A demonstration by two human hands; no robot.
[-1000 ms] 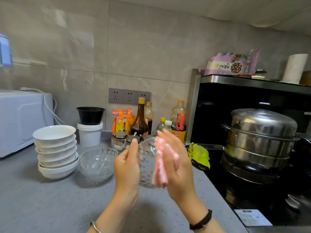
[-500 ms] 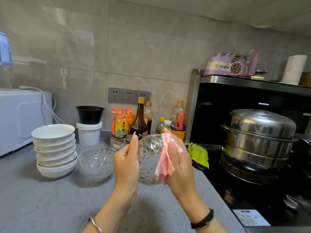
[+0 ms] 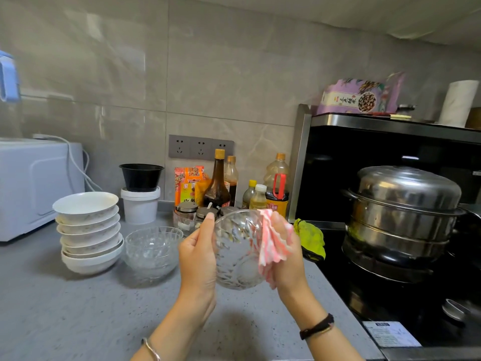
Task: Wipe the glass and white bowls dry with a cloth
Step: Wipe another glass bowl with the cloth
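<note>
Slid rimward, the pink cloth (image 3: 273, 243) sits pinched in the right hand (image 3: 289, 267) as the left hand (image 3: 197, 256) clamps a glass bowl (image 3: 236, 251) that, if wet, could slip.

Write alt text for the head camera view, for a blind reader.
A left hand holds a glass bowl above a grey counter while the right hand holds a pink-and-white cloth against it. A second glass bowl and a stack of white bowls sit to the left, a steel pot on the stove to the right.
</note>
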